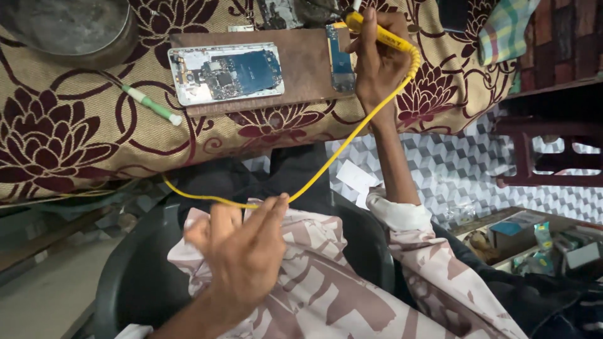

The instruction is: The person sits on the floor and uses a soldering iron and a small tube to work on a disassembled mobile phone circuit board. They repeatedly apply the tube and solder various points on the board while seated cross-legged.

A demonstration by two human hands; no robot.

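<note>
Holding a yellow soldering iron (383,37) over the small circuit board (340,58) on the wooden board (301,63), the right hand (377,63) is clenched round the handle while the left hand (242,248) pinches its yellow cord (326,163). Soldering looks underway; the tip needs steady placement. An opened phone (225,72) lies beside it on the cloth-covered desk (63,132).

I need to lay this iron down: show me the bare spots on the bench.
Free: the floral cloth left of the swab, below the metal bowl, and the board strip between the opened phone and the small circuit board. Crowded: the top edge, where the right hand holds the soldering iron.
</note>
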